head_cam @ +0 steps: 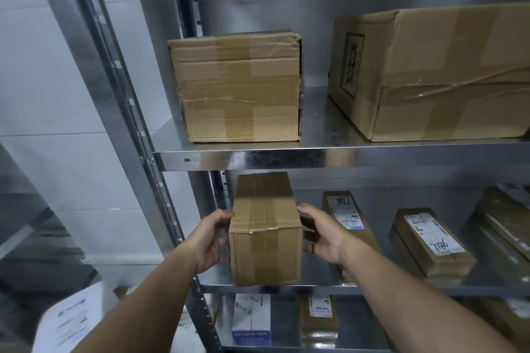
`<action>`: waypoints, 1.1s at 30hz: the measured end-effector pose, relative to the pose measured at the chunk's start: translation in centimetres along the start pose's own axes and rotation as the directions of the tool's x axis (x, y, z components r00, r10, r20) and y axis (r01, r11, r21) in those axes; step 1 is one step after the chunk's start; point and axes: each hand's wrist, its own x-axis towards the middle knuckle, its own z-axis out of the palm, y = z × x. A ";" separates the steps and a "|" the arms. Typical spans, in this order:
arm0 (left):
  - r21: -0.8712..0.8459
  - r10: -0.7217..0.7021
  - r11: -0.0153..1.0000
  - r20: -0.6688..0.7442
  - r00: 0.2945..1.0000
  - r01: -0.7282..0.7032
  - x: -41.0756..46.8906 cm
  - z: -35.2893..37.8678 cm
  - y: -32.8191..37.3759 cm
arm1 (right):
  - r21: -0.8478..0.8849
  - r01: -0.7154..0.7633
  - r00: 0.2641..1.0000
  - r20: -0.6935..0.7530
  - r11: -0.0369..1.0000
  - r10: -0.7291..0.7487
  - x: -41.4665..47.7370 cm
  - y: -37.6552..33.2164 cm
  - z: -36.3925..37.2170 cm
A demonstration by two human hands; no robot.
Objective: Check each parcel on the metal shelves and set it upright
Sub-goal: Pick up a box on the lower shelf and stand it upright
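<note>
Well, the metal shelves [286, 159] are crowding me more than anything. The upper level's front lip is hanging right above the far end of the taped brown box [265, 238] I am holding, so tipping that end up too eagerly could knock it against the steel.

The large carton [444, 71] and the medium carton [238, 89] are both sitting flat on the upper level, well apart from my work. I am judging them safe unless I jolt the frame.

The box itself is at the left end of the middle level, lengthwise into the bay, with its near bottom edge at the front lip. I cannot tell whether it is bearing on the shelf or hanging in my grip. If it is mostly overhanging, a slack moment could send it off the front.

The flat labelled parcel [344, 218] is lying just beside the box on the right, partly behind my wrist. Swinging the box round could shove it or pinch my knuckles against it. On the other side the slotted upright post [160, 195] is standing near, a likely scrape.

My left hand [210, 241] and right hand [321, 238] are curling round opposite side faces, squeezing inward. Glossy tape is running over the cardboard, so I am expecting the grip could slide.
</note>
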 end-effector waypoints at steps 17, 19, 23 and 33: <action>-0.113 0.148 0.979 -0.187 0.971 -0.171 0.8 0.9 0.5 | 0.240 -0.012 0.995 -0.097 0.971 0.036 1.7 1.8 -0.9; -0.139 0.122 0.979 -0.191 0.974 -0.150 0.8 0.5 0.6 | 0.225 -0.011 0.996 -0.088 0.974 0.032 1.6 1.9 -1.6; -0.122 0.095 0.986 -0.179 0.979 -0.117 1.0 0.0 0.7 | 0.148 0.021 0.998 -0.066 0.989 -0.011 1.3 2.1 -1.8; -0.021 0.018 1.000 -0.124 0.992 -0.021 1.9 0.6 -0.5 | -0.355 -0.048 0.983 -0.184 0.934 -0.019 2.6 4.1 0.0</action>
